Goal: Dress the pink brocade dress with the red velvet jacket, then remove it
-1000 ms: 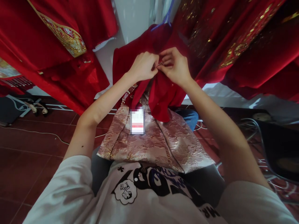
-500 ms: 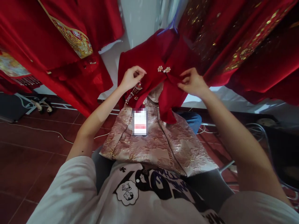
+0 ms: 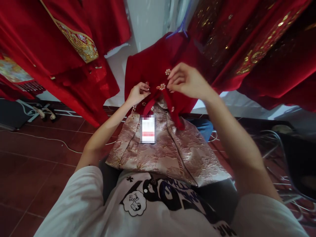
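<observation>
Fingers bent close together on the right hand [image 3: 189,80], just beside the lower beaded clasp [image 3: 162,86], which lies crosswise on the red garment [image 3: 145,65], farther from the left hand [image 3: 138,93], its fingers curled too; whether either grips cloth, I can't tell.

And it's dim indoor light now, deep shadow over the upper right, 1 phone [image 3: 148,129] glaring white beneath pixelation, right hand [image 3: 139,93] slightly soft, edges stretched wide!

A white T-shirt [image 3: 98,215] bears black cartoon print [image 3: 134,203].
</observation>
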The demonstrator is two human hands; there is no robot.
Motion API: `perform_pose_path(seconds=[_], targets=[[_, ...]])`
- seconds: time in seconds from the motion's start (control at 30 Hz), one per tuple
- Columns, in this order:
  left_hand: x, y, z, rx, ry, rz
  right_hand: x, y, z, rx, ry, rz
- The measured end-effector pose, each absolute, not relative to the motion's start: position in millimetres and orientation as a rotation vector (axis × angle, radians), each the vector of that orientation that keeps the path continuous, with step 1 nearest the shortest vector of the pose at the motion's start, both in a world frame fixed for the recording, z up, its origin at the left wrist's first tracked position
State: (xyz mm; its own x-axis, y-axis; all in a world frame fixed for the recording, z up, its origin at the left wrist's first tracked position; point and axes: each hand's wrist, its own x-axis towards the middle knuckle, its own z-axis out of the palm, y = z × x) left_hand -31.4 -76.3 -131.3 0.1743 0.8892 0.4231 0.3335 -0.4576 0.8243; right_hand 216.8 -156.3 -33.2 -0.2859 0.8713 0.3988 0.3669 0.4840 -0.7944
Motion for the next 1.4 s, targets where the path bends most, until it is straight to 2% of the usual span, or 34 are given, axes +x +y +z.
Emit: perform_pose_path(seconds=[0.17, 0.47, 0.77, 1.03, 1.4], targets=[[-27.9, -78.1, -132.5, 1.786, 1.059, 1.241, 174.5, -131.3, -69.6, -1.169, -1.819, 0.603], [-22.9, -87.4, -126.4, 1.639, 1.064, 1.300, 156.3, -108.6, -120.2, -1.341, -1.614, 0.560], [-24.4, -83.8, -128.3, 1.602, 1.059, 1.307, 148.0, -107.7, -120.6, -1.319, -1.563, 0.629], [-25.9, -73.3, -134.6, 1.792, 1.091, 1.392, 141.8, -104.9, -122.6, -1.264, -1.587, 0.497], [-29.0, -78.3, -119.5, 1.875, 1.260, 1.357, 138.3, -83.4, -145.1, -1.151, -1.658, 0.331]])
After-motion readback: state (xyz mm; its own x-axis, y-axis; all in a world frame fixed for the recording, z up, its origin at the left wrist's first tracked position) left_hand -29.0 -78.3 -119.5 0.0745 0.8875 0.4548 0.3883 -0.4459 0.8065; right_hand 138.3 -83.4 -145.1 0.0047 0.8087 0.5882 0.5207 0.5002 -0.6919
